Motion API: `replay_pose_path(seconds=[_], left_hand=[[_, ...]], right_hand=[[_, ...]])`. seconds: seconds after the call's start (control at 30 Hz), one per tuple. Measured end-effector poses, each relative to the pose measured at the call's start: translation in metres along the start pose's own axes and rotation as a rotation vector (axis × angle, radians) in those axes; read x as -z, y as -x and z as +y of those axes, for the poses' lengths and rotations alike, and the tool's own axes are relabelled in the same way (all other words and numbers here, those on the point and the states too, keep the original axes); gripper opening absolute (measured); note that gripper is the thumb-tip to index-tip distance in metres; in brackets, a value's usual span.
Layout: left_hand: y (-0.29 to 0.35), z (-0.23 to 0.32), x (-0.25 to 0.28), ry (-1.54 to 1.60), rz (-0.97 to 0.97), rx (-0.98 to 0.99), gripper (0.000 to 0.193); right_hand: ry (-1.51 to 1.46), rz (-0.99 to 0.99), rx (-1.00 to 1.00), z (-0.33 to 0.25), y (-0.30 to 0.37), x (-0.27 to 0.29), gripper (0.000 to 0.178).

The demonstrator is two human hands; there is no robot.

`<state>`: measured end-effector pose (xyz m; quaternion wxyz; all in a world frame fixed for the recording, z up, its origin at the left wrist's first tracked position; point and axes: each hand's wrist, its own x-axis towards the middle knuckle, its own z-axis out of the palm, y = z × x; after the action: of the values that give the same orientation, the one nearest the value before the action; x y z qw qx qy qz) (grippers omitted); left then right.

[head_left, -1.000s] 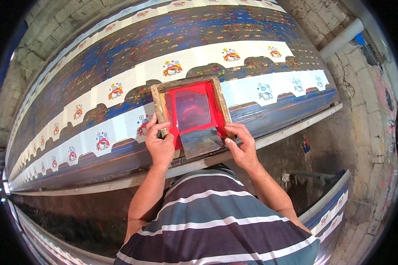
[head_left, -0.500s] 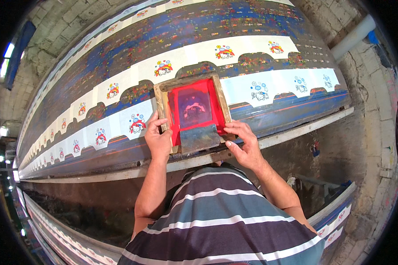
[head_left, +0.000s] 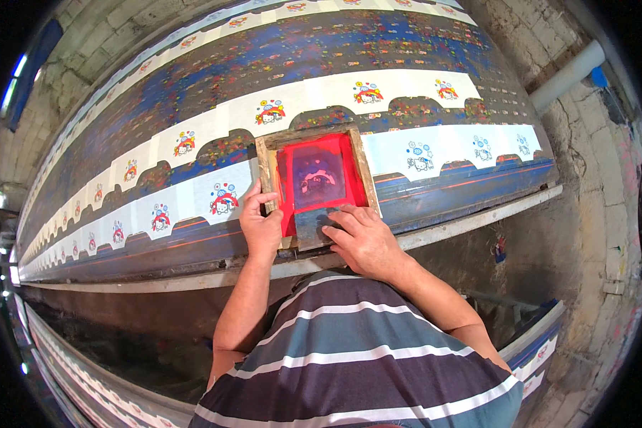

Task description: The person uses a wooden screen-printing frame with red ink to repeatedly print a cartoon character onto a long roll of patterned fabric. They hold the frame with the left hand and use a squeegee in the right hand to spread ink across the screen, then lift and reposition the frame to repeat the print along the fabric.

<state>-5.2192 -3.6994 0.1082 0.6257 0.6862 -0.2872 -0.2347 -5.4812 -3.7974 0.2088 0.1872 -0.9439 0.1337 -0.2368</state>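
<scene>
A wooden-framed printing screen (head_left: 264, 171) lies on the near strip of white pieces. Red paint surrounds its purple mesh window (head_left: 319, 177), where a design shows through. My left hand (head_left: 260, 220) grips the frame's left side near its lower corner, fingers on top of the wood. Across the screen's near end rests a dark flat squeegee (head_left: 312, 227). My right hand (head_left: 364, 239) is closed on the right part of this squeegee, with its fingers over the upper edge and the thumb side lower down. The squeegee's right end is hidden under that hand.
Rows of white printed pieces (head_left: 389, 89) run along a long, paint-spotted sloping table (head_left: 442, 191). A pale rail (head_left: 478, 212) follows its near edge. Another table with printed pieces (head_left: 538, 359) stands behind me. A grey pipe (head_left: 567, 75) and block wall are at right.
My right hand has left the frame's right side and moved left onto the squeegee. My left hand keeps its grip on the frame. The whole view has shifted slightly.
</scene>
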Motion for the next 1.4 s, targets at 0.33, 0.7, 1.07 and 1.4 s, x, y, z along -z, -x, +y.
replay_pose_path(seconds=[0.33,0.7,1.07,1.4], left_hand=[[0.002,-0.001,-0.005,-0.134,0.054,-0.103,0.034],[0.005,0.001,-0.008,-0.190,0.030,-0.125,0.036],[0.008,0.006,-0.009,-0.212,0.026,-0.171,0.040],[0.008,0.012,-0.006,-0.220,0.018,-0.141,0.040]], right_hand=[[-0.024,-0.397,-0.004,0.037,-0.061,0.032,0.037],[0.006,-0.238,-0.135,0.102,-0.141,0.010,0.040],[0.121,-0.142,-0.057,0.048,-0.081,-0.012,0.046],[0.041,-0.208,-0.108,-0.007,-0.029,-0.001,0.040]])
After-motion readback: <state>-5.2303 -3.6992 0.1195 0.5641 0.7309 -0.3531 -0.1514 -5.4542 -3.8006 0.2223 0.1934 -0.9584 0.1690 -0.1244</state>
